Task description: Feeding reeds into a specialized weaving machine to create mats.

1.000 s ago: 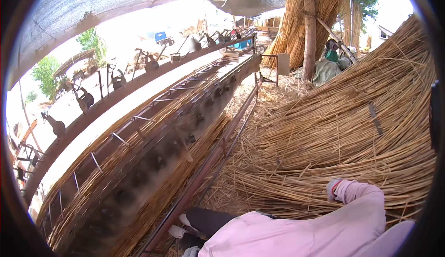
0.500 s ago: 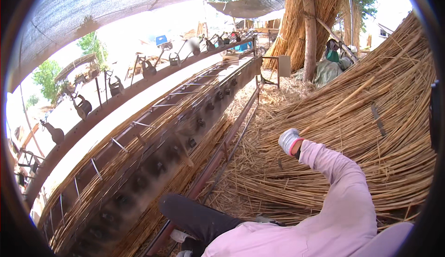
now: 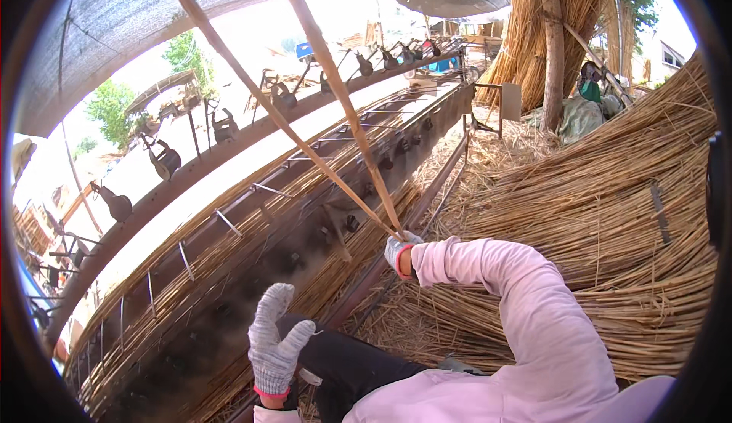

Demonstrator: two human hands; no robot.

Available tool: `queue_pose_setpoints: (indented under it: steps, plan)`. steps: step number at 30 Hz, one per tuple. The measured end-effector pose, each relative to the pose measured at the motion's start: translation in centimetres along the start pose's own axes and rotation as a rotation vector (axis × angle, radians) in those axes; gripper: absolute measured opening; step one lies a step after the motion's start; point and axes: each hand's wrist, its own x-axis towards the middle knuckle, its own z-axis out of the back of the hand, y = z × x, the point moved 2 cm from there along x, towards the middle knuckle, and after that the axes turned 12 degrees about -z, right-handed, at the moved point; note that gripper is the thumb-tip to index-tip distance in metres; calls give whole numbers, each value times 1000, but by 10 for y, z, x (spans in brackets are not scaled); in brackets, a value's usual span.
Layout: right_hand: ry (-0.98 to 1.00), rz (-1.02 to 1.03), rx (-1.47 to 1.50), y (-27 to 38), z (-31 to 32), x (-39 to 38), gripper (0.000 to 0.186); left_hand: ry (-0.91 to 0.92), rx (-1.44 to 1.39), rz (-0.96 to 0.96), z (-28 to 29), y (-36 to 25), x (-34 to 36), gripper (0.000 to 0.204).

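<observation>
My right hand (image 3: 399,252), in a grey knit glove with a pink cuff, is closed round the lower ends of two long tan reed stalks (image 3: 347,107). They rise up and to the left, spreading apart across the long metal frame (image 3: 263,263). My left hand (image 3: 274,347), gloved the same way, is raised beside my knee. Its thumb stands apart from the straight fingers, and nothing is in it. Reeds lie lengthwise in the frame under thin metal crossbars. To the right of my right arm slopes a large pile of reeds (image 3: 564,232).
A curved metal rail (image 3: 202,145) with several clamp-like fittings runs along the frame's far side. Beyond it stand a wooden post (image 3: 552,49) and an upright reed bundle (image 3: 518,34). Shade cloth (image 3: 130,34) hangs overhead. Loose straw (image 3: 503,149) covers the ground between frame and pile.
My right hand has moved left from over the reed pile and now holds two stalks across the frame. The left hand has risen from the lower edge and opened. The view has shifted left.
</observation>
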Motion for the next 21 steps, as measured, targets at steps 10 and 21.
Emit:
queue_pose_setpoints:
  steps: [10, 21]
  plan:
    - [-132, 245, -460, 122, 73, -108, 19, -313, -569, 51, -58, 4, 7, 33]
    - [-548, 657, 1059, -69, 179, -242, 35, -364, -620, -429, 137, -93, 35, 48]
